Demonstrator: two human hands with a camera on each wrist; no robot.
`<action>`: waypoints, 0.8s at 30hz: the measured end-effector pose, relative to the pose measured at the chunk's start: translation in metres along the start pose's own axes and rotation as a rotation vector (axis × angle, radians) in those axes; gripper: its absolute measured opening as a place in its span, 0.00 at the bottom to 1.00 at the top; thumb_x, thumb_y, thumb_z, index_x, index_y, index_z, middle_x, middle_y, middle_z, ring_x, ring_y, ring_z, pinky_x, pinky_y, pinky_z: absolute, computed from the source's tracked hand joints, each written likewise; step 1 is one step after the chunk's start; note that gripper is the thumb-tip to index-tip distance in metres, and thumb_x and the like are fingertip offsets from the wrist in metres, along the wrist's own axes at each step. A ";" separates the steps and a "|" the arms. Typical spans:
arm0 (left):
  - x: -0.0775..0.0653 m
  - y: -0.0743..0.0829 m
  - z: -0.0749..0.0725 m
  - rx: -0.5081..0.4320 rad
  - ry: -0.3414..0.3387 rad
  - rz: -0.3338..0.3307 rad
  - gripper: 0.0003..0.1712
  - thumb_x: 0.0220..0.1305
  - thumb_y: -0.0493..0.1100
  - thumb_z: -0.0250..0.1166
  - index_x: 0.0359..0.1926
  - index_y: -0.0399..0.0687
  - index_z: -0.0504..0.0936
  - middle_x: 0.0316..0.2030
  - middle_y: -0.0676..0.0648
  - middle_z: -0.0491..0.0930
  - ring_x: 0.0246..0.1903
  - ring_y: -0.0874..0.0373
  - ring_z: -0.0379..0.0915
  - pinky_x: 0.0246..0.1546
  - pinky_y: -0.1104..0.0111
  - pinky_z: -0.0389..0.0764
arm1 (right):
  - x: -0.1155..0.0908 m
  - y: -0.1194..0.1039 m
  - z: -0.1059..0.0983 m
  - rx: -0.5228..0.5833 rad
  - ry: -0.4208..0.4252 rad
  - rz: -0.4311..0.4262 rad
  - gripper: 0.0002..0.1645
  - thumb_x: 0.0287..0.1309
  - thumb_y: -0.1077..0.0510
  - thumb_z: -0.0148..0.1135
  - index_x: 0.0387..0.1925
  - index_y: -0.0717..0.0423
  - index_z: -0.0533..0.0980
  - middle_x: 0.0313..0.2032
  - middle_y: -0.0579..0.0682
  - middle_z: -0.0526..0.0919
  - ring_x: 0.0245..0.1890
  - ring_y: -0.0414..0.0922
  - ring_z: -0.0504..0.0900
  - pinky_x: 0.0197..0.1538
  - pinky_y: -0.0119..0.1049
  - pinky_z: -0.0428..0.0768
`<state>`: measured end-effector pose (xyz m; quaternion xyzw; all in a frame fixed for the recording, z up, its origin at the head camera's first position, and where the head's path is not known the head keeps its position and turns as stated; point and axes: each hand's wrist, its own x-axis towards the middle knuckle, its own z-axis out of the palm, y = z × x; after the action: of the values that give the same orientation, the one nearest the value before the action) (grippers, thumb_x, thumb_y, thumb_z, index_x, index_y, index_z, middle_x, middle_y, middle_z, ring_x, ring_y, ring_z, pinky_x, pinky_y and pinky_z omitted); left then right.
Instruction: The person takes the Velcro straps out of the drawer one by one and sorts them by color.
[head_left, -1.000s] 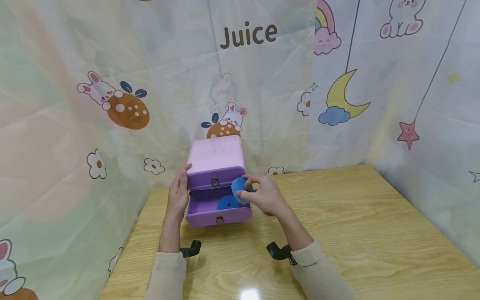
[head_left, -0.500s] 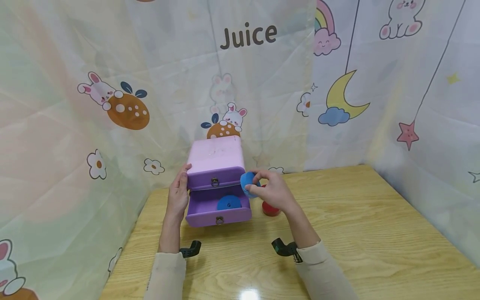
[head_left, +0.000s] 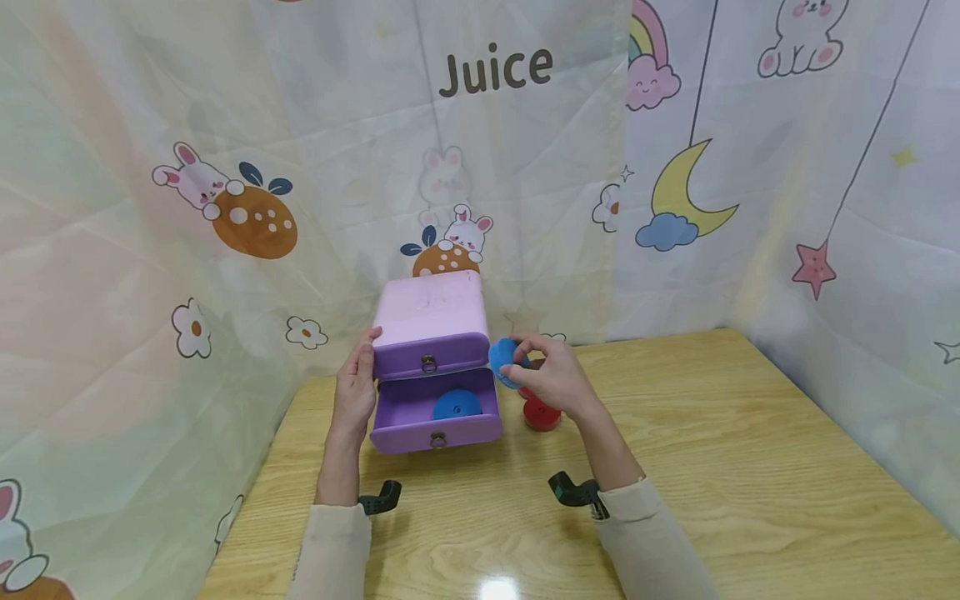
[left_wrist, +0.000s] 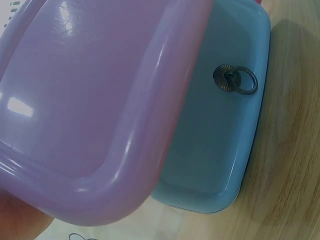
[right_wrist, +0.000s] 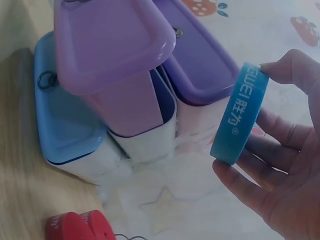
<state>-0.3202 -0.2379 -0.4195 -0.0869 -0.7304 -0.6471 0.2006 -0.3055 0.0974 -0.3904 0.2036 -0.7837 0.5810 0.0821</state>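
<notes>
A small drawer cabinet [head_left: 431, 308] with a pink top stands at the back of the table, its middle purple drawer [head_left: 397, 439] pulled out. Inside lies a blue tape roll [head_left: 457, 404]. My left hand [head_left: 355, 392] rests against the cabinet's left side, the thumb near the front edge. My right hand [head_left: 555, 375] pinches another blue tape roll [head_left: 504, 362] by its edges, just right of the cabinet. White lettering shows on the held tape roll [right_wrist: 241, 115] in the right wrist view. Under the right hand sits a red tape roll [head_left: 542, 415], a second one partly hidden behind it.
Above the pulled-out drawer is a shut purple drawer [head_left: 405, 358] with a ring handle. A blue bottom drawer [left_wrist: 210, 125] shows below in the left wrist view. Patterned cloth [head_left: 360, 192] hangs close behind the cabinet. Wood tabletop [head_left: 712, 450] extends to the right.
My right hand has moved right with the blue tape roll, from over the pulled-out drawer to beside the cabinet. The red rolls have come into sight. My left hand stays put.
</notes>
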 end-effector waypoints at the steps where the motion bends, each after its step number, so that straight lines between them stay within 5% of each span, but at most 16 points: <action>1: 0.000 0.000 0.000 0.002 0.000 -0.001 0.30 0.82 0.61 0.45 0.74 0.56 0.72 0.79 0.55 0.61 0.79 0.56 0.54 0.80 0.54 0.57 | 0.001 0.001 0.000 0.005 0.001 0.003 0.12 0.58 0.56 0.74 0.31 0.58 0.78 0.66 0.55 0.80 0.65 0.61 0.79 0.56 0.50 0.87; 11: 0.000 0.000 -0.001 0.013 0.001 -0.014 0.29 0.82 0.62 0.45 0.74 0.59 0.72 0.80 0.56 0.60 0.80 0.56 0.52 0.81 0.54 0.55 | 0.005 0.020 -0.004 0.008 0.058 0.073 0.14 0.61 0.53 0.74 0.33 0.60 0.79 0.68 0.54 0.79 0.72 0.62 0.71 0.62 0.54 0.83; 24: 0.000 -0.001 -0.001 0.007 0.001 -0.003 0.29 0.82 0.61 0.45 0.74 0.58 0.72 0.79 0.57 0.61 0.80 0.58 0.52 0.81 0.57 0.55 | 0.008 0.045 -0.013 -0.074 0.146 0.081 0.17 0.60 0.51 0.73 0.40 0.60 0.80 0.66 0.62 0.79 0.66 0.68 0.76 0.63 0.62 0.80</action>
<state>-0.3206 -0.2386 -0.4199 -0.0846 -0.7327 -0.6449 0.2003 -0.3326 0.1193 -0.4233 0.1258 -0.8043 0.5676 0.1229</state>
